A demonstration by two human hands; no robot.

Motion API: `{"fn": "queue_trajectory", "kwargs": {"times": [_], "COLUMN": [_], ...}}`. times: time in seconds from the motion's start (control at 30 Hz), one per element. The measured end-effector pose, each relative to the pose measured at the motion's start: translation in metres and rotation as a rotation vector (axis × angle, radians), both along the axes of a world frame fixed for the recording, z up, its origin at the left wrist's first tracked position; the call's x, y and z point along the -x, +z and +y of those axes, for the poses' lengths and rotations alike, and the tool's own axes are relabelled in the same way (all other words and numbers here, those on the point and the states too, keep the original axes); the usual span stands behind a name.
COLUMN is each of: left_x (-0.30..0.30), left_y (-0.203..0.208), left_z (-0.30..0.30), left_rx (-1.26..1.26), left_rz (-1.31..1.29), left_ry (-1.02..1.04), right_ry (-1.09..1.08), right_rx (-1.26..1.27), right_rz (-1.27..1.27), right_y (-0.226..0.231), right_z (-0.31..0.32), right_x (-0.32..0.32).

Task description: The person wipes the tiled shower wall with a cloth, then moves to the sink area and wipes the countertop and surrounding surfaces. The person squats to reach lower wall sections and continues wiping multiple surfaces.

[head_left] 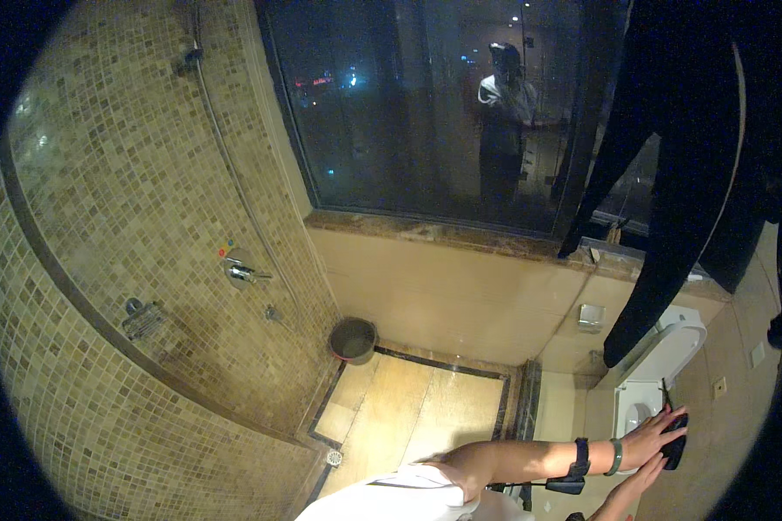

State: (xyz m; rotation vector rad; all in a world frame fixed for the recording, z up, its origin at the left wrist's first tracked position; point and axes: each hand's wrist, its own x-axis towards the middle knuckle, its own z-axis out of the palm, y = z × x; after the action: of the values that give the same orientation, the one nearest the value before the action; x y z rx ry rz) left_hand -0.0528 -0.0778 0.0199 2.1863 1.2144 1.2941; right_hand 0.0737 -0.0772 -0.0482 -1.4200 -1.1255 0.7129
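Currently, left hand (pixel 647 443) and right hand (pixel 641 479): close together, both at one dark object (pixel 674 455) beside the toilet (pixel 660 356), lid raised; whether either grips, cannot tell. Hazard: object dropping into the open bowl (pixel 639 412); likely cause, loose fingers.

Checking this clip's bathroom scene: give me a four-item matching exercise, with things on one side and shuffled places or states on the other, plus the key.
Things:
1. bucket
2. toilet lid
3. shower control
4. black object

Places or states:
A. fixed to the mosaic wall
B. at the left hand and right hand
C. in a corner, lower than the window
D. raised

Right pairs: 1-C, 2-D, 3-A, 4-B
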Motion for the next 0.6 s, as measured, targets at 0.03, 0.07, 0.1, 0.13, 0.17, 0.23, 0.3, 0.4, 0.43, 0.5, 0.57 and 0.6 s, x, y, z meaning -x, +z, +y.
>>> {"fn": "queue_trajectory", "kwargs": {"times": [0.03,0.07,0.1,0.13,0.17,0.23,0.3,0.4,0.43,0.5,0.57,0.6], "left_x": [-0.004,-0.002,-0.005,-0.003,0.002,0.007,0.003,-0.019,-0.021,-0.052,-0.056,-0.058], "left_y": [-0.005,-0.013,-0.028,-0.043,-0.057,-0.085,-0.071,-0.021,-0.014,0.002,0.023,0.015], "left_z": [-0.006,-0.012,-0.017,-0.019,-0.020,-0.016,-0.018,-0.023,-0.014,-0.002,-0.005,0.002], "left_rx": [0.043,0.200,0.180,0.254,0.319,0.421,0.358,0.267,0.201,0.051,0.067,0.012], "left_rz": [-0.011,-0.009,-0.008,-0.092,-0.144,-0.218,-0.187,-0.264,-0.254,-0.284,-0.294,-0.306], "left_ry": [-0.012,0.023,0.091,0.062,0.052,0.038,0.035,-0.023,-0.017,-0.067,-0.111,-0.078], "right_ry": [0.037,0.113,0.121,0.193,0.271,0.271,0.234,0.184,0.141,0.155,0.108,0.093], "right_rx": [-0.023,-0.036,0.001,0.005,0.018,0.030,0.013,-0.124,-0.189,-0.271,-0.269,-0.265], "right_rz": [-0.004,-0.004,-0.015,0.117,0.248,0.251,0.255,0.227,0.258,0.317,0.210,0.156], "right_y": [-0.021,-0.037,-0.044,-0.064,-0.086,-0.093,-0.088,-0.056,-0.042,0.058,0.092,0.097], "right_z": [-0.002,-0.001,-0.011,-0.010,-0.009,-0.019,-0.025,-0.023,-0.022,-0.075,-0.090,-0.092], "right_x": [-0.012,-0.007,-0.003,-0.005,-0.007,-0.007,-0.015,-0.040,-0.035,-0.016,-0.007,-0.004]}}
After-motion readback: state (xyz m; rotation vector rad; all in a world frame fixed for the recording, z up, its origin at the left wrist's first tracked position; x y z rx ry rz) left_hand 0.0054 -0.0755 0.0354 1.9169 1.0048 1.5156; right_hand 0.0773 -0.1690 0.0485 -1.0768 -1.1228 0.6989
